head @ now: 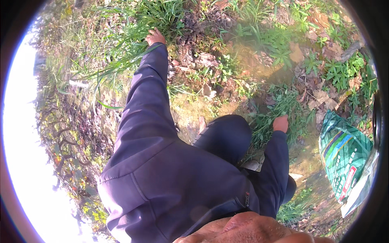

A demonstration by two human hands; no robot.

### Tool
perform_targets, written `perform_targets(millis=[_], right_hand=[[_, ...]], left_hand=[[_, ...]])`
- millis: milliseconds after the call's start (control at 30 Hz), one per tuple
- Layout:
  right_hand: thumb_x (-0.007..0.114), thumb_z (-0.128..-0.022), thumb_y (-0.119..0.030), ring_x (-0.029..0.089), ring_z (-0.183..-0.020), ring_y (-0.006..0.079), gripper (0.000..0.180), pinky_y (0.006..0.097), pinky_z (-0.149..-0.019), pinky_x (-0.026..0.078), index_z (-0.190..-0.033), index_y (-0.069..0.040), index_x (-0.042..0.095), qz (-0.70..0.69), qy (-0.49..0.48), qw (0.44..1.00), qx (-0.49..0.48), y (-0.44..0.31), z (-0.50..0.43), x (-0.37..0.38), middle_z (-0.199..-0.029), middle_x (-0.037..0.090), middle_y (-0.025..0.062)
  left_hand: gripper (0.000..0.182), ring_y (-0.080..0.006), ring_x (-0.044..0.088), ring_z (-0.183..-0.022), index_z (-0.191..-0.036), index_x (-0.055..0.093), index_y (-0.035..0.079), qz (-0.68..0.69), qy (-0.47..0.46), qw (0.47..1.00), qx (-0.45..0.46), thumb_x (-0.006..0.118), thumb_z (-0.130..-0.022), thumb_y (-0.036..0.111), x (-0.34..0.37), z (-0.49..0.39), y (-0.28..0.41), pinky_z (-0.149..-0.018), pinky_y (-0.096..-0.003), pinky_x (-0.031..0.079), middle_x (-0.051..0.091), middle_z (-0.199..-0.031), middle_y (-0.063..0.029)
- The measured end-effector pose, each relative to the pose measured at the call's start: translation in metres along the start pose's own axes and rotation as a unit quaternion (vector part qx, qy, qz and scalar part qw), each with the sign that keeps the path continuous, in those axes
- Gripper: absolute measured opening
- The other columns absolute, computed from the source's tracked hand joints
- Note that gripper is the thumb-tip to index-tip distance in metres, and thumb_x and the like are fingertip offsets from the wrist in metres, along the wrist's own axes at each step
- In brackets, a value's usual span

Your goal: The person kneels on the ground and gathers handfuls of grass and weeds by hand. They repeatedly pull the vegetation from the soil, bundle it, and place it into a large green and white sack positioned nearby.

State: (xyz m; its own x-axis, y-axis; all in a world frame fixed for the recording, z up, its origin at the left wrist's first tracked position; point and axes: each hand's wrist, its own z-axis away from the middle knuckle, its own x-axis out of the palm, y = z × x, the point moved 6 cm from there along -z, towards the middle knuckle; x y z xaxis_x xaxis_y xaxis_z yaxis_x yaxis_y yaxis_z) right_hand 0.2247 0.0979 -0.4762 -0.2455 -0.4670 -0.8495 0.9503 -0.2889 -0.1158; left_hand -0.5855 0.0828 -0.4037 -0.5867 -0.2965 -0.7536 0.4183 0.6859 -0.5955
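My left hand reaches into a tuft of long green grass at the upper left, its fingers curled around blades and partly hidden by them. Long blades hang beside and across the wrist. Right of my bent knee, my right hand is closed on a loose bunch of green weeds, whose stems and leaves spread out on both sides of the fist, low over the ground.
A green printed plastic bag lies at the right edge. My dark-clad knee is between my arms. Dry leaves, low leafy plants and a piece of wood are on the ground at the right.
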Motion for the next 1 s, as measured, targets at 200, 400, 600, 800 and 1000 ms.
perform_targets(millis=[200,400,600,800,1000], right_hand=[[0.05,-0.096,-0.021,0.067,-0.1,0.0464,0.04,0.0543,-0.086,0.053,-0.128,0.003,0.049,0.001,0.011,1.0,-0.017,-0.001,0.002,-0.004,-0.108,0.068,0.0312],[0.052,-0.094,-0.019,0.066,-0.098,0.0481,0.034,0.055,-0.085,0.052,-0.12,0.003,0.052,-0.014,0.025,0.999,-0.015,0.001,-0.002,-0.001,-0.104,0.068,0.0325],[0.051,-0.093,-0.017,0.066,-0.099,0.0485,0.029,0.055,-0.086,0.052,-0.114,0.002,0.053,-0.031,0.03,0.999,-0.033,-0.001,-0.002,0.0,-0.104,0.068,0.0322],[0.052,-0.097,-0.022,0.065,-0.098,0.0496,0.028,0.0557,-0.085,0.051,-0.113,0.001,0.051,-0.068,0.035,0.996,-0.048,0.003,0.005,-0.004,-0.102,0.068,0.0325],[0.05,-0.101,-0.026,0.065,-0.097,0.05,0.03,0.0559,-0.084,0.05,-0.117,0.0,0.049,-0.091,0.03,0.993,-0.067,0.008,0.005,-0.002,-0.102,0.068,0.0324]], left_hand=[[0.026,-0.0241,0.069,-0.113,-0.112,0.077,0.015,0.106,-0.254,0.961,-0.007,0.056,-0.098,0.019,-0.007,0.006,-0.016,-0.086,-0.0399,0.055,0.074,-0.119,-0.0053],[0.028,-0.025,0.069,-0.113,-0.116,0.075,0.014,0.055,-0.224,0.973,-0.011,0.059,-0.096,0.025,-0.033,0.019,-0.024,-0.087,-0.0372,0.055,0.071,-0.124,-0.0084],[0.046,-0.0295,0.06,-0.127,-0.127,0.067,0.007,0.207,-0.333,0.92,-0.015,0.067,-0.088,0.03,0.033,0.03,-0.017,-0.107,-0.0411,0.048,0.063,-0.135,-0.0144],[0.047,-0.0339,0.062,-0.122,-0.12,0.071,0.004,0.278,-0.311,0.909,0.008,0.059,-0.093,0.041,0.035,0.024,0.019,-0.101,-0.0423,0.05,0.066,-0.127,-0.0229],[0.037,-0.035,0.066,-0.115,-0.115,0.074,0.006,0.254,-0.165,0.924,0.234,0.046,-0.096,0.02,0.003,0.037,0.056,-0.094,-0.0435,0.053,0.069,-0.123,-0.0199]])
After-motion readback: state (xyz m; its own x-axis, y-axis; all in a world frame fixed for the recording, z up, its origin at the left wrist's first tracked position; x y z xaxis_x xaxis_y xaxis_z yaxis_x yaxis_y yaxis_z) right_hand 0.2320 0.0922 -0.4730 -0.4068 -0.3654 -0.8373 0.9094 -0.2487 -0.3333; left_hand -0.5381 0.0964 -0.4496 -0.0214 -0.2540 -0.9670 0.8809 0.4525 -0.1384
